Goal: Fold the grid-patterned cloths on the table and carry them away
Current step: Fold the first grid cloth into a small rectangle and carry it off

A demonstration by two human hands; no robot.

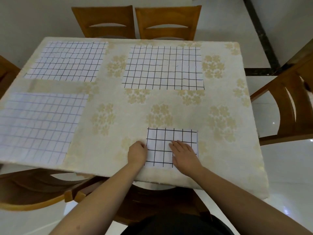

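Observation:
A folded grid-patterned cloth [162, 141] lies near the table's front edge. My right hand [184, 156] rests flat on its right half with straight fingers. My left hand [137, 153] sits at the cloth's left edge with fingers curled; whether it pinches the edge is hard to tell. Three unfolded grid cloths lie spread flat: one at the far left [67, 61], one at the far right [163, 68], one at the near left [37, 126].
The table [220, 150] wears a cream floral tablecloth. Wooden chairs stand around it: two at the far side [105, 22] [169, 22], one at the right [291, 106], one at the front left [33, 189]. White tiled floor lies around.

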